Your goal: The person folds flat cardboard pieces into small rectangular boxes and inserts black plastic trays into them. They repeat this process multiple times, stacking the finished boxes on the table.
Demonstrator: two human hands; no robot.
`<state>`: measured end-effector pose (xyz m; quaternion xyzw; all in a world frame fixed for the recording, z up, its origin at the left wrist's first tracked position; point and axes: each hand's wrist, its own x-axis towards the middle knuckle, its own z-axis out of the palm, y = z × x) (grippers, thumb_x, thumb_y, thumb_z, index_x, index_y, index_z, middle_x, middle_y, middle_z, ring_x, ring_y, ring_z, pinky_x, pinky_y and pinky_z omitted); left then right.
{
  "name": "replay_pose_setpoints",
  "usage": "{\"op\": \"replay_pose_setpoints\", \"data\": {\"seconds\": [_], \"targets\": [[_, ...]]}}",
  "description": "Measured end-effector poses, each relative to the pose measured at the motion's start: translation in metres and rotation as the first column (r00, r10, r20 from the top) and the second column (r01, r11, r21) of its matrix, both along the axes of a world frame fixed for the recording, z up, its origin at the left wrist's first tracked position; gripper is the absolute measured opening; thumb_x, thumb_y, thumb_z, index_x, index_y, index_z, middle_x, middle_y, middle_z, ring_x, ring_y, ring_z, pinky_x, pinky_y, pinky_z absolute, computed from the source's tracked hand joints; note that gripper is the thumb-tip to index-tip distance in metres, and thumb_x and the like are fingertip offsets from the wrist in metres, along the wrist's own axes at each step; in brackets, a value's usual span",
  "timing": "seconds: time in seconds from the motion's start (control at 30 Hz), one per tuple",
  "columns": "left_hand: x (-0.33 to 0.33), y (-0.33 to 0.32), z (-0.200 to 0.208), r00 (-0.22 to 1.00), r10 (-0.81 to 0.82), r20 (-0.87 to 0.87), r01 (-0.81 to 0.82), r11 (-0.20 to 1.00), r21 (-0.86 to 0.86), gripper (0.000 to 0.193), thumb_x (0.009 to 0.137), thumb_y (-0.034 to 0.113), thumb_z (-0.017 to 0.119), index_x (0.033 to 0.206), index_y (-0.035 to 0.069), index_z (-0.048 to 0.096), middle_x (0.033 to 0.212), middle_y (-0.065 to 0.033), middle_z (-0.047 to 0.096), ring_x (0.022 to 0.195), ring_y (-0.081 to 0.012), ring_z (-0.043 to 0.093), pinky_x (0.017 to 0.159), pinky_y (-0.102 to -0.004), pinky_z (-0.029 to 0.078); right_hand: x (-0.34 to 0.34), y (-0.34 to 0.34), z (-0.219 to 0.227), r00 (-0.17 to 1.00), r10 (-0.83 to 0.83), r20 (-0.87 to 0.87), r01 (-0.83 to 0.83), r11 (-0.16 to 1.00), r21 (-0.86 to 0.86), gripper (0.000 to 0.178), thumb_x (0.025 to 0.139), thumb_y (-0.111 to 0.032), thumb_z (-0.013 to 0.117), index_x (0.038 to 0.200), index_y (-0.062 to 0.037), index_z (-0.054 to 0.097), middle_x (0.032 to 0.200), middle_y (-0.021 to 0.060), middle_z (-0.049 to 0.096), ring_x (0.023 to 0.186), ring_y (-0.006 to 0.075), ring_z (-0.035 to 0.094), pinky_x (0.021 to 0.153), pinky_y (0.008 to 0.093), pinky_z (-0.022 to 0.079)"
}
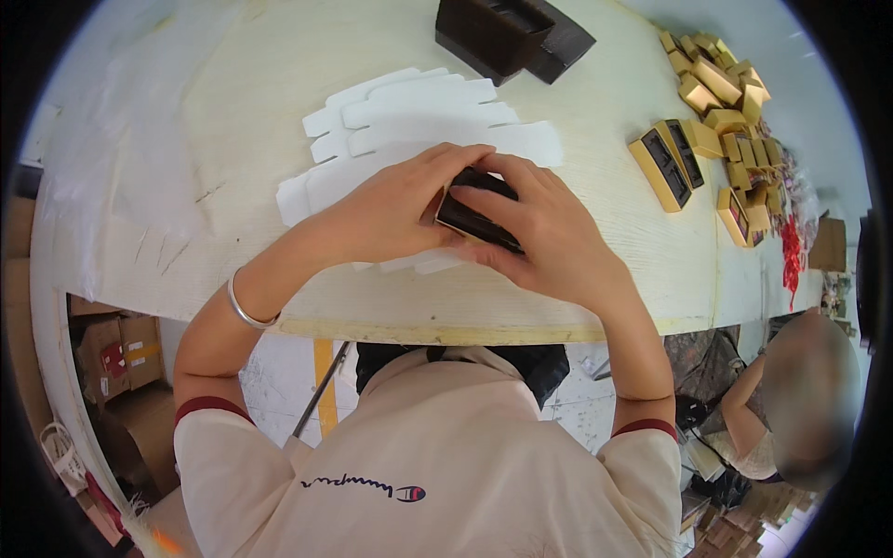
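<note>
Both my hands are closed around a small box with a dark insert showing in its opening and a pale rim. My left hand grips its left side, the fingers bent over the far end. My right hand wraps the right side, with fingers lying across the dark insert. Much of the box is covered by my fingers. Beneath and beyond my hands, flat white cardboard blanks lie overlapping on the pale table.
Stacked dark brown trays stand at the far edge. To the right are gold boxes with dark inserts, a pile of gold boxes and red ribbon. Another person sits at the lower right. Cardboard cartons are at the left.
</note>
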<state>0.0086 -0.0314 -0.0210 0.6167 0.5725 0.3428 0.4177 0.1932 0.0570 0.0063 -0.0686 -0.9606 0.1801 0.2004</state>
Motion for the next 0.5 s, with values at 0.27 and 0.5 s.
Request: {"op": "replay_pose_setpoints", "data": {"seconds": [0.27,0.5], "targets": [[-0.018,0.009,0.004,0.983,-0.036,-0.179,0.044,0.998,0.037,0.068,0.072,0.000,0.072,0.134,0.014,0.049,0.133,-0.0038,0.047,0.097,-0.0177,0.053,0.079,-0.0284,0.047,0.037,0.024,0.021,0.992,-0.078,-0.103,0.056,0.978,-0.203,0.037,0.077,-0.021,0.073,0.110,-0.0056,0.066,0.117,0.0174,0.056,0.104,0.0323,0.055,0.087,0.0380,0.045],[0.016,-0.003,-0.001,0.812,0.126,-0.570,0.070,0.949,0.309,0.077,0.077,0.043,0.072,0.141,0.015,0.042,0.149,-0.0142,0.032,0.136,-0.0349,0.029,0.109,-0.0425,0.032,0.045,0.014,-0.018,0.996,-0.069,-0.059,0.055,0.977,-0.205,0.029,0.081,-0.009,0.068,0.110,-0.0048,0.066,0.096,0.0129,0.060,0.082,0.0277,0.060,0.069,0.0334,0.050]]}}
